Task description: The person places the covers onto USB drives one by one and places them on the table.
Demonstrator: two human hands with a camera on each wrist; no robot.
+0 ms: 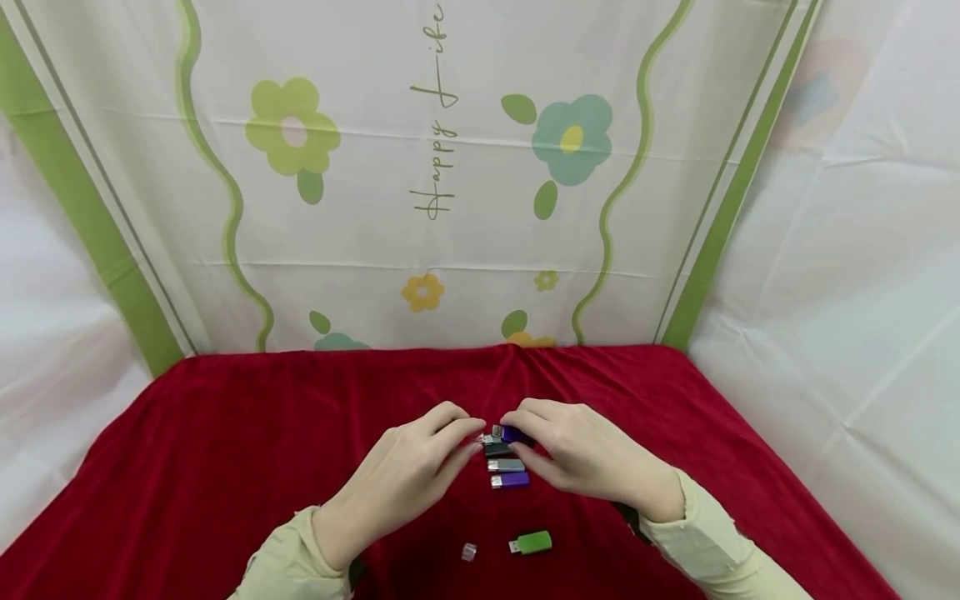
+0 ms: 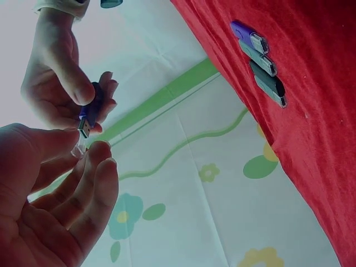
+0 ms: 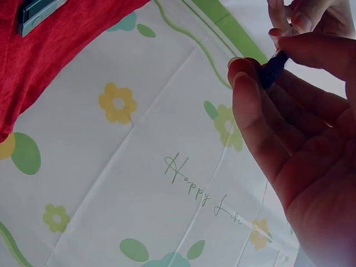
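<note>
My right hand pinches a dark purple USB flash drive between thumb and fingers, its bare metal plug pointing at the left hand. My left hand pinches a small clear cap, held close to that plug; whether they touch I cannot tell. Below the hands on the cloth lie a black flash drive, a grey flash drive and another purple flash drive, in a column with clear caps over their plugs. In the right wrist view the dark drive is partly hidden by fingers.
A green flash drive with a bare plug lies nearer the front on the red cloth. Left of it is a loose clear cap. A white curtain with printed flowers hangs behind the table.
</note>
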